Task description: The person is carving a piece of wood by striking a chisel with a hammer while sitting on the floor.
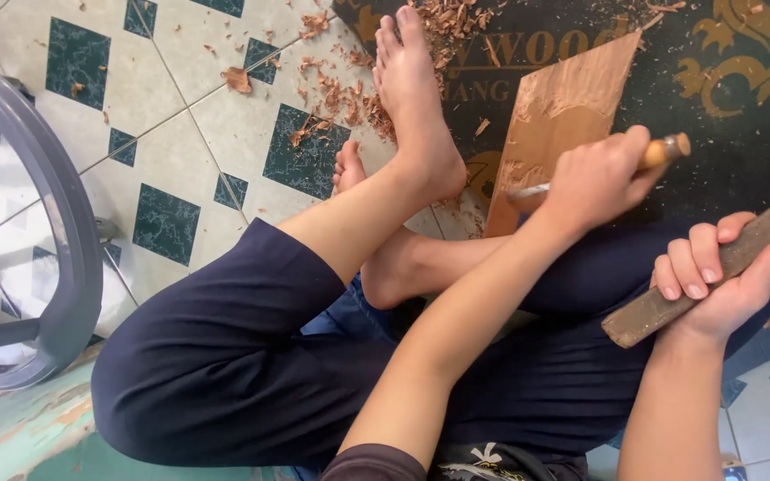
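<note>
Hoop: a grey plastic ring [71, 233], smooth and curved, stands at the far left over the tiled floor [158, 98], which is cream with dark green squares.
Shavings: curled reddish wood chips [331, 98] lie scattered on the tiles beside a bare foot [412, 98], toes pointing up the frame.
Mat: a black mat [741, 107] with gold lettering and a gold scroll ornament lies at the upper right, under the work.
Board: a flat reddish-brown wooden board [563, 107] lies on the mat, its long axis running from lower left to upper right, its surface roughly cut.
Left hand: the left hand [594, 183] is closed around a chisel [599, 174] with a pale wooden handle; the thin metal blade points left and slightly down, its tip meeting the board's lower part.
Right hand: the right hand [724, 276] grips a rough, dark wooden bar [715, 276], a mallet of sorts, slanting from lower left to upper right, well right of the board.
</note>
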